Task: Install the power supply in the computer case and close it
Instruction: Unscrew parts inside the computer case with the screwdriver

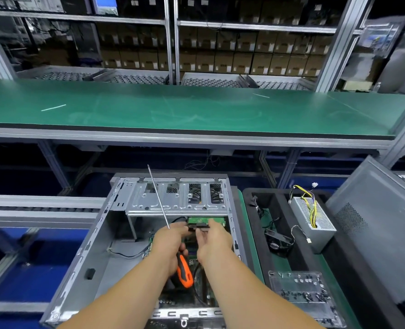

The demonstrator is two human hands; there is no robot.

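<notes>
Head view: boxy perforated-metal power supply (pixel 313 223).

We see two bare forearms rising from the bottom edge, uncovered as far as the frame shows, with no sleeve or cuff reaching into view. Our left hand (pixel 167 243) and right hand (pixel 212 243) are bare too: no gloves, and we make out no rings, watch or wrist strap. Smooth arms, unmarked, each narrowing to the wrist.

Both hands' fingertips hidden at the drive connector (pixel 198 226); screwdriver (pixel 184 271) grip partly covered by left hand (pixel 167 248). Case (pixel 97 245) front edge cut off. Shelf boxes (pixel 244 58) blurred.
</notes>
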